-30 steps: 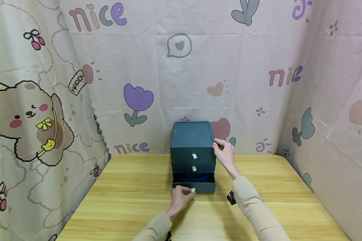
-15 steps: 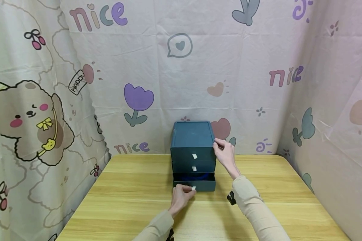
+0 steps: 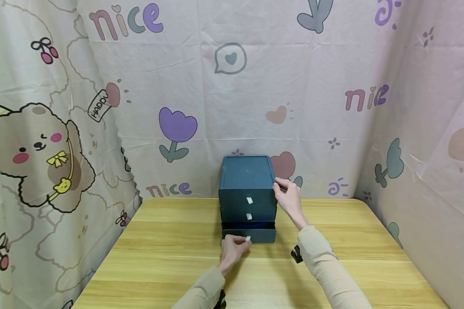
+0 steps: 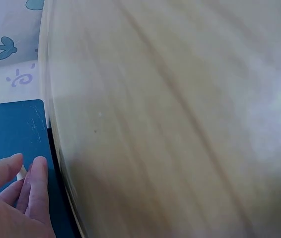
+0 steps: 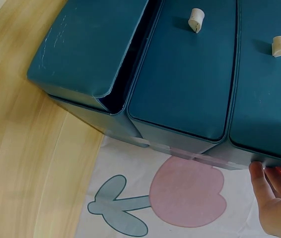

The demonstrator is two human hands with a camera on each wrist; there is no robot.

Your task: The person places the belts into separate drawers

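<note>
A dark teal box (image 3: 247,171) with three stacked drawers stands near the back of the table. Its bottom drawer (image 3: 263,235) is partly pulled out, and something dark blue (image 3: 255,224) shows dimly inside. My left hand (image 3: 232,251) pinches the small white pull tab (image 3: 248,238) on that drawer's front; the left wrist view has the tab (image 4: 22,172) between thumb and fingers. At the box's upper right side, my right hand (image 3: 289,195) rests its fingertips against the wall. In the right wrist view those fingers (image 5: 262,186) touch the top section's side.
The upper drawer (image 3: 232,198) and middle drawer (image 3: 232,213) are closed, each with a white tab. The box stands on a wood-grain table (image 3: 158,257). Printed curtains (image 3: 201,86) hang close behind and at both sides.
The bottom drawer has slid a little further into the box, with my left hand moving forward on its tab. Less of the dark blue thing shows. My right hand has stayed put.
</note>
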